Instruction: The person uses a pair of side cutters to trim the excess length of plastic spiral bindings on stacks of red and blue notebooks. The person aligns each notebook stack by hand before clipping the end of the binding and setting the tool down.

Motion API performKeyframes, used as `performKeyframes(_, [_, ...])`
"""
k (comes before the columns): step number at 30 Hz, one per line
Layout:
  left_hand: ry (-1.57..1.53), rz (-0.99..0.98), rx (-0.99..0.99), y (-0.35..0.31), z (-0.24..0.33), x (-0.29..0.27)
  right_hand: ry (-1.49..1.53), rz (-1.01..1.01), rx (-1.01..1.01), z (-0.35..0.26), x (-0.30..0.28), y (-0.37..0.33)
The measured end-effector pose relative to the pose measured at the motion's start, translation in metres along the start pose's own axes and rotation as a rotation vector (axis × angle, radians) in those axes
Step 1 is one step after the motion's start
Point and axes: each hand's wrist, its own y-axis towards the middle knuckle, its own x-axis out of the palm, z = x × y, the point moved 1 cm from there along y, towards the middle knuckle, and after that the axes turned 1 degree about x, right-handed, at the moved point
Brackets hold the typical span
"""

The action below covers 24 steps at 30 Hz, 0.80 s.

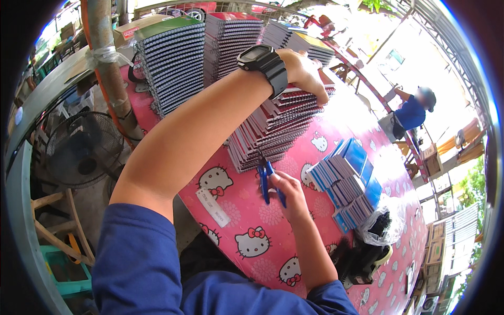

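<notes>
A tall, leaning stack of red-covered spiral notebooks stands on the table in front of me, its black coil bindings facing right. Over the top of the stack reaches my left hand, a black watch on its wrist; the fingers wrap the top notebooks at the coil side, and some are hidden. My right hand is closed around blue-handled pliers. Their dark jaws are up against the coil ends near the bottom of the stack.
More spiral-notebook stacks, one green-topped, one red-topped, stand behind. Blue booklets lie right, near a clear plastic bag and a black device. A white strip lies on the pink tablecloth. A post and fan stand left; another person is far right.
</notes>
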Motion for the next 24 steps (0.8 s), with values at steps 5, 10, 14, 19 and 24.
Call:
performKeyframes(5, [0.015, 0.025, -0.027, 0.002, -0.005, -0.001, -0.840, 0.380, -0.699, 0.008, 0.007, 0.003])
performKeyframes(10, [-0.006, -0.015, -0.021, -0.003, 0.000, -0.004, -0.804, 0.414, -0.735, 0.009, 0.009, 0.002])
performKeyframes(14, [0.000, -0.006, -0.043, -0.004, 0.000, -0.004, -0.884, 0.411, -0.755, 0.011, 0.009, 0.004])
performKeyframes(19, [-0.004, -0.048, -0.024, 0.000, -0.002, -0.004, -0.066, 0.052, -0.031, 0.015, -0.005, 0.008])
performKeyframes(24, [-0.006, -0.022, -0.011, -0.003, 0.000, -0.005, -0.037, 0.006, -0.093, 0.020, -0.001, 0.006])
